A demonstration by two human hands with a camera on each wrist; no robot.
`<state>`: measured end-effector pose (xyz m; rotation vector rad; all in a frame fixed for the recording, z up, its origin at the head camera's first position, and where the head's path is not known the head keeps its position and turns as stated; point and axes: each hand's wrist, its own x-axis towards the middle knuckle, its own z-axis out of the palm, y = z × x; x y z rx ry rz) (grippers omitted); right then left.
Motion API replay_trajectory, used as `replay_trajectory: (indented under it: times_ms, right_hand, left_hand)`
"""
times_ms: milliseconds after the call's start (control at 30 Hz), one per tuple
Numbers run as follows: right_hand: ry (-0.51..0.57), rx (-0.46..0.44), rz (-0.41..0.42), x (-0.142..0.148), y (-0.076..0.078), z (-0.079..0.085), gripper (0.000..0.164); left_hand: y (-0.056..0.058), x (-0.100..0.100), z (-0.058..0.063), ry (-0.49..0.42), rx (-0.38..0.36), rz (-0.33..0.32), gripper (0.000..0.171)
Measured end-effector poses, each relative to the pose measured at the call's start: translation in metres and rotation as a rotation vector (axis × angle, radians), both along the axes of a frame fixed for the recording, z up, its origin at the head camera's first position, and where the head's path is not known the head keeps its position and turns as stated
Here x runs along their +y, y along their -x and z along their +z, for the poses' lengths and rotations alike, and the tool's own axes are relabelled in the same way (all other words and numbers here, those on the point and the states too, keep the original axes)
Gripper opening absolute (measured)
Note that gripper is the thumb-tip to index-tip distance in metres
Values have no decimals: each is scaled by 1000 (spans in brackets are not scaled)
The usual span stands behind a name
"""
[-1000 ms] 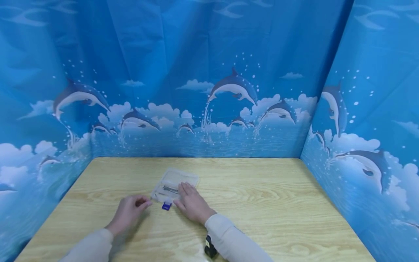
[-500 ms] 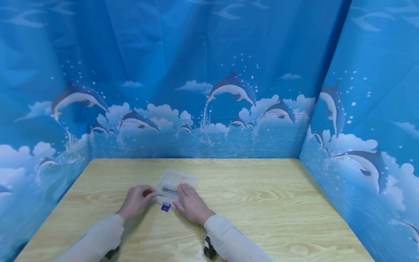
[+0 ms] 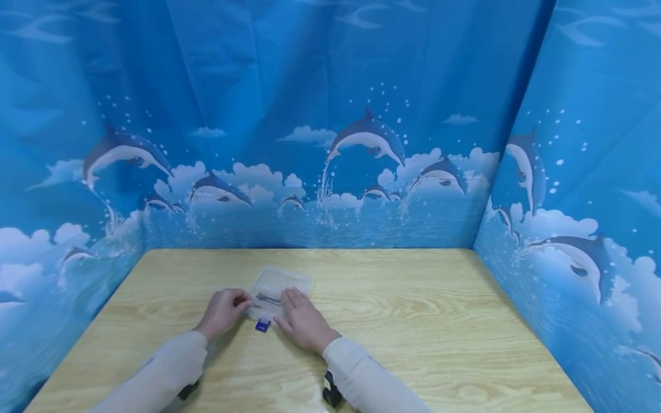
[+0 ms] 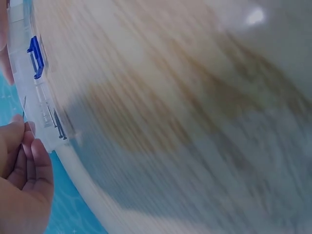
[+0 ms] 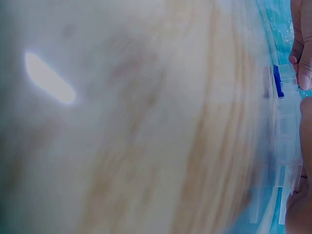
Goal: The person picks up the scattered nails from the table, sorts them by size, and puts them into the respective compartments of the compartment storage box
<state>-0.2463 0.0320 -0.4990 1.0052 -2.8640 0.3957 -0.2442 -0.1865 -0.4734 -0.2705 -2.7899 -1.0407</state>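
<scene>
A clear plastic compartment box [image 3: 268, 284] lies on the table with its lid folded back. Its blue latch [image 3: 262, 325] sticks out at the front edge. Several nails [image 4: 59, 127] lie in one compartment. At the box's left side my left hand [image 3: 224, 312] pinches a thin dark nail [image 4: 25, 101] between thumb and fingertips; much of the nail is hidden by them. My right hand [image 3: 304, 322] rests with extended fingers on the right part of the box, covering it. In the right wrist view both hands are cut off at the right edge.
The wood-grain table [image 3: 413, 321] runs back to a blue dolphin-print curtain [image 3: 310, 172], which also stands along both sides. A black wrist device [image 3: 331, 390] sits under the right sleeve, near the tabletop.
My left hand has moved right and slightly forward, from beside the box to its left front compartment. The right hand has stayed on the box.
</scene>
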Motion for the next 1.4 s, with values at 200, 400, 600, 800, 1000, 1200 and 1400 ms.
replay_trajectory:
  times_ms: [200, 400, 600, 800, 1000, 1200, 1400]
  right_hand:
    - [2, 1, 0, 0, 0, 1, 61]
    - [-1, -21, -4, 1, 0, 1, 62]
    - [-1, -28, -8, 1, 0, 3, 62]
    - [-15, -25, -15, 1, 0, 1, 62]
    - [0, -42, -14, 1, 0, 1, 62]
    - [-10, -57, -19, 1, 0, 2, 61]
    - [-7, -75, -3, 1, 1, 6, 62]
  left_hand:
    - [2, 0, -2, 13, 5, 6, 6]
    - [2, 0, -2, -4, -4, 14, 4]
    - [1, 1, -2, -15, 0, 15, 5]
    - [0, 1, -1, -14, -2, 20, 4]
    - [1, 2, -1, -21, -24, 28, 5]
    - [0, 2, -1, -26, -33, 23, 4]
    - [-1, 2, -1, -26, -20, 13, 3]
